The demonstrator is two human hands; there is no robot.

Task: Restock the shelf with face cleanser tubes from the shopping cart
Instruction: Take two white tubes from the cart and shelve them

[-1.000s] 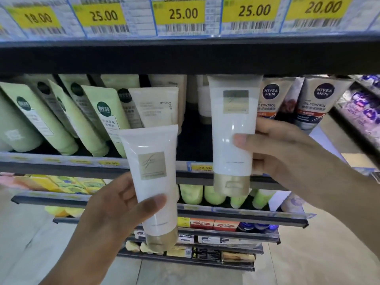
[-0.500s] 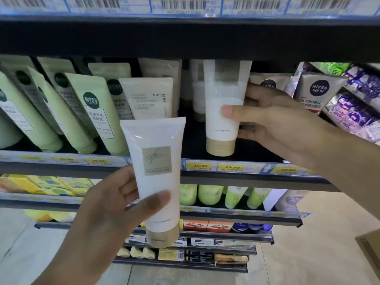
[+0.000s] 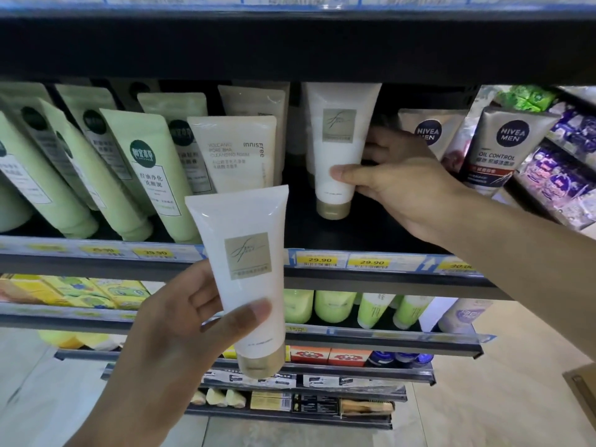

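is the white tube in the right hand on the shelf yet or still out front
On the shelf. The white tube stands cap-down inside the bay, its gold cap on the black shelf board, with the right hand gripping it.

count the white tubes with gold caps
2 clearly: one in the left hand before the shelf; one in the right hand on the shelf. More may stand behind it.

shelf tube: white, gold cap down, upright | front tube: same, tilted
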